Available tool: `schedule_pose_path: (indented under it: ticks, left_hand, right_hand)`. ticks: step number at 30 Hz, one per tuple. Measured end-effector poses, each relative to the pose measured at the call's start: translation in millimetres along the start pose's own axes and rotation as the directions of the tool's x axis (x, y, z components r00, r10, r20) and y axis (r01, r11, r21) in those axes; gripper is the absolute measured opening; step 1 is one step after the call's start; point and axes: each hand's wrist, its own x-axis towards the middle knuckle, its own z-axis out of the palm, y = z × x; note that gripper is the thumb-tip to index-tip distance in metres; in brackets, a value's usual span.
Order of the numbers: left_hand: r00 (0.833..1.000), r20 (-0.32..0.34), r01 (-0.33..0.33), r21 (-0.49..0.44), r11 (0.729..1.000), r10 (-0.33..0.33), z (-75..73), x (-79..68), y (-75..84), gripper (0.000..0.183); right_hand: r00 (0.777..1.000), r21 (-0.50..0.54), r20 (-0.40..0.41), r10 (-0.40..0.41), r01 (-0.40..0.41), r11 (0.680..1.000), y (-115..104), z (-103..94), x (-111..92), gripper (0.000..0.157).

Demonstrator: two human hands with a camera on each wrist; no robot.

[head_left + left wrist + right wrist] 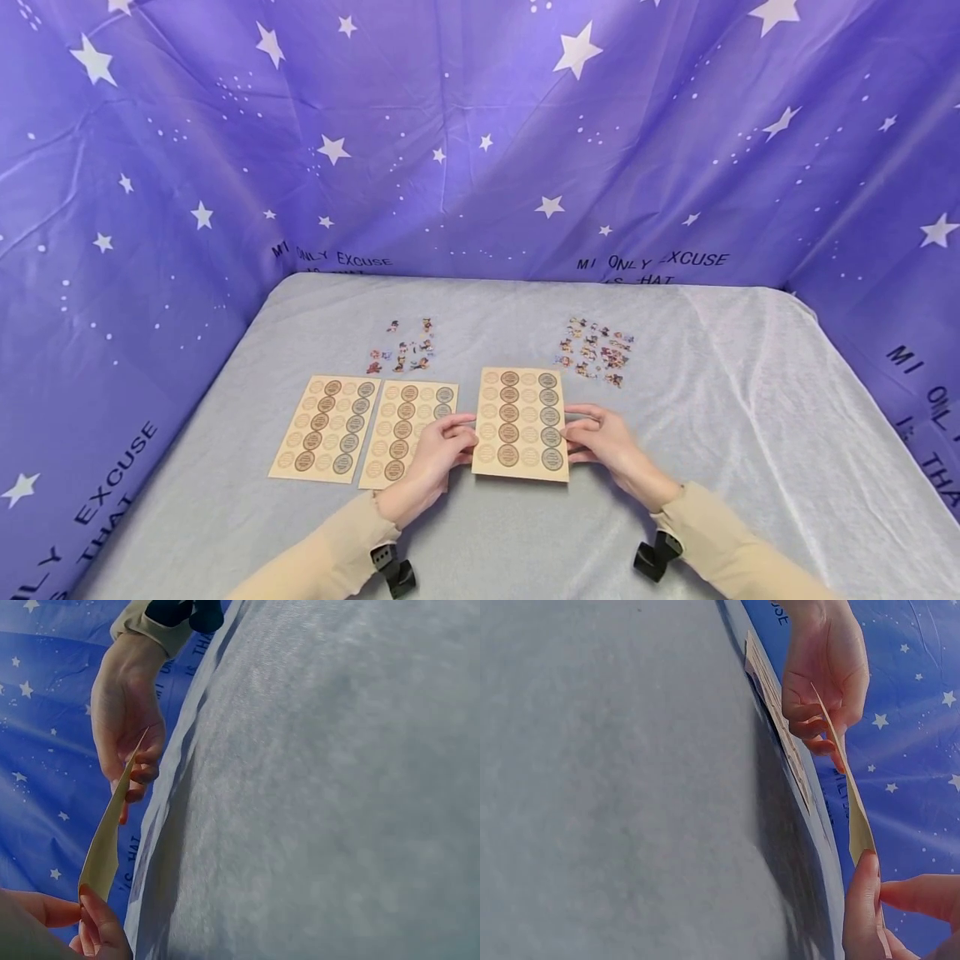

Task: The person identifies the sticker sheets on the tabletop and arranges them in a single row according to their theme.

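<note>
Between my two hands a tan sheet of round stickers [519, 425] is held above the table, printed with columns of brown and grey circles. My left hand [437, 454] pinches its left edge. On the opposite edge, my right hand [609, 444] pinches it between thumb and fingers. Both wrist views show the sheet nearly edge-on, slightly bowed. A second sticker sheet [402, 429] lies on the table, partly covered by my left hand. Left of that lies a third sheet [324, 429] of the same pattern.
Two clear sheets with small colourful cartoon stickers lie farther back, the left sticker sheet [402, 346] more sparsely filled than the right sticker sheet [596, 350]. A grey cloth covers the table [720, 400]. Purple star-printed curtains [450, 125] enclose the back and sides.
</note>
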Motion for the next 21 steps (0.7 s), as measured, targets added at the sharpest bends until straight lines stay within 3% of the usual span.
schedule_pose_path:
  ticks: [3,10,14,21]
  left_hand:
    - [1.000,0.005,0.016,0.016,1.000,-0.016,-4.2,-1.6,0.3,0.038]
    - [0.999,0.023,0.044,0.067,0.997,-0.046,-12.2,-3.9,0.2,0.038]
    - [0.998,0.022,0.050,0.097,0.994,-0.052,-15.5,-4.0,-1.0,0.038]
    - [0.998,0.038,0.055,0.117,0.992,-0.059,-21.8,-6.7,-0.8,0.038]
  right_hand:
    - [1.000,-0.006,-0.003,0.026,-0.026,1.000,3,2.3,2,0.056]
    - [1.000,-0.016,0.028,-0.013,0.014,1.000,5,9.1,-1,0.049]
    - [0.999,-0.011,0.038,0.014,-0.013,1.000,11,8.8,4,0.051]
    - [0.998,-0.026,0.067,-0.014,0.016,1.000,12,12.7,2,0.052]
